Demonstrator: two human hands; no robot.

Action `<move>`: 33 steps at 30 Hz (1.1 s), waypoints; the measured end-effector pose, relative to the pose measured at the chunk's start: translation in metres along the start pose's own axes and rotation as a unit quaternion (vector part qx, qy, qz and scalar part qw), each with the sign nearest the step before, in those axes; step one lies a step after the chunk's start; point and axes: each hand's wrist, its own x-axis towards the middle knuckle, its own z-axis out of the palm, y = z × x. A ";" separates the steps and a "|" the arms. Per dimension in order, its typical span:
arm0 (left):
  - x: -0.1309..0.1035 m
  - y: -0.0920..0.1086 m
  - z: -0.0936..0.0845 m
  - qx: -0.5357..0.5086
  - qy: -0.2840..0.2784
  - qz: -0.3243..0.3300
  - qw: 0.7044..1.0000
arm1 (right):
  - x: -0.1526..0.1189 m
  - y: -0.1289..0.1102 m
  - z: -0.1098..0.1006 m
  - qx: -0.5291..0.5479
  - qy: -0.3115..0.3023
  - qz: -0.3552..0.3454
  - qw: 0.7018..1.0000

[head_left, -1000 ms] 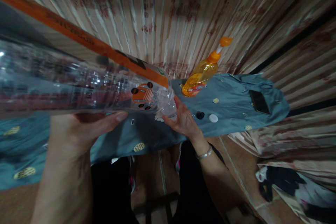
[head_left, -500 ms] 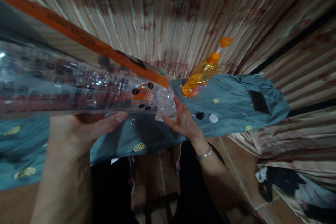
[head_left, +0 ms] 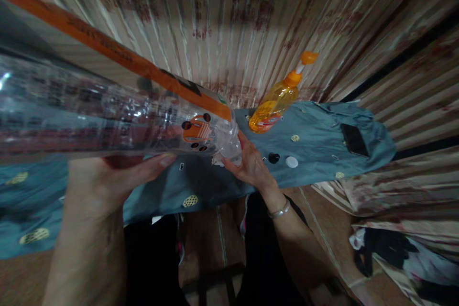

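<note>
A large, clear plastic container (head_left: 143,119) lies slanted across the left of the head view, very near the camera. It has an orange band along its upper side and an orange and black print near its right end. My left hand (head_left: 125,177) grips it from below; the thumb shows and the other fingers are hidden. My right hand (head_left: 251,162) is closed round a clear, rounded plastic piece (head_left: 229,147) at the narrow right end. Whether this piece is the container's own neck or separate, I cannot tell. Something white and crumpled (head_left: 217,159) is beneath it.
A pump bottle (head_left: 274,105) of orange liquid stands on the blue-green cloth (head_left: 315,124). Right of my right hand lie a black cap (head_left: 274,158) and a white round lid (head_left: 291,162). A dark phone (head_left: 355,140) rests farther right. A patterned curtain (head_left: 222,24) hangs behind.
Almost nothing differs. The clear container's print has shifted very slightly to the right, and both hands keep their places.
</note>
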 end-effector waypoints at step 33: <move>-0.001 0.003 0.008 0.030 0.080 0.106 0.991 | 0.000 -0.003 0.001 -0.003 0.011 0.000 1.000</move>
